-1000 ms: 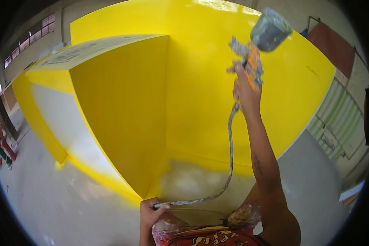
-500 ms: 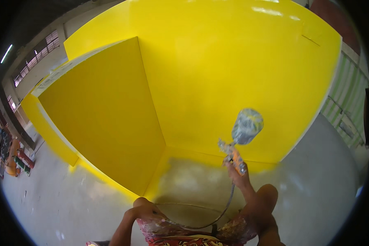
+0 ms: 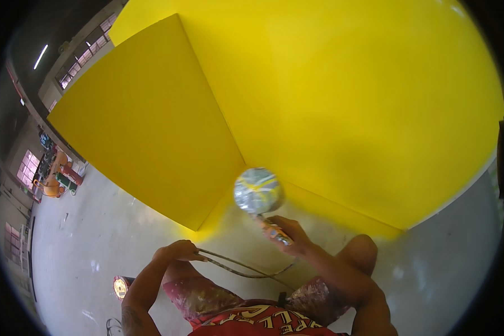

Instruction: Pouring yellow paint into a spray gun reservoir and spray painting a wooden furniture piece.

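My right hand (image 3: 294, 235) is wrapped around the paint-spattered handle of a spray gun (image 3: 275, 231). The gun's silver cup (image 3: 257, 191), streaked with yellow, rises above it near the inner corner of a large yellow-painted structure. By my left knee, my left hand (image 3: 178, 251) is closed on a thin air hose (image 3: 238, 273), which loops across between my legs toward the gun. Ahead stand a broad yellow panel (image 3: 369, 101) and, on the left, a darker-looking yellow side panel (image 3: 145, 123); they meet at an upright corner.
Yellow overspray edges the grey floor (image 3: 95, 246) below the panels. A round-ended object (image 3: 121, 287) lies beside my left forearm, with thin coiled wire (image 3: 113, 326) nearby. Red and green cylinders (image 3: 70, 176) stand at the far left, near windows.
My right hand has brought the spray gun left, toward the inner corner. My left hand has lifted with a loop of hose. The view has shifted closer to the panels.
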The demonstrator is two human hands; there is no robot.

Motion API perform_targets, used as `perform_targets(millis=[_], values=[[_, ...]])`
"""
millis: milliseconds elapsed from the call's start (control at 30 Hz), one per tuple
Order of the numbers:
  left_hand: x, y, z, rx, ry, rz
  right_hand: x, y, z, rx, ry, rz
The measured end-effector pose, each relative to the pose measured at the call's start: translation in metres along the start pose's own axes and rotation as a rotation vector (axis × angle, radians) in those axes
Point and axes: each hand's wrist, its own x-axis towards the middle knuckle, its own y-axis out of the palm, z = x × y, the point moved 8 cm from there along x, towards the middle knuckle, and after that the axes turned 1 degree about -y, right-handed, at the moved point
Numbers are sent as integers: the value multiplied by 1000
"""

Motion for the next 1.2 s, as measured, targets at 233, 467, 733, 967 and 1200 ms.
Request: perform_targets(millis=[233,467,733,967,1200], values=[[-9,-17,12,-181,-246,27,28,21,-36,-28,-84,252],[-25,0,10,-16,-205,67,52,50,-28,109,-237,311],[-101,42,-75,-93,-134,86,54,127,10,148,-183,534],[-123,86,-84,-330,-303,-262,47,148,35,226,-148,485],[-46,167,-86,-558,-250,-677,58,111,65,197,-96,364]])
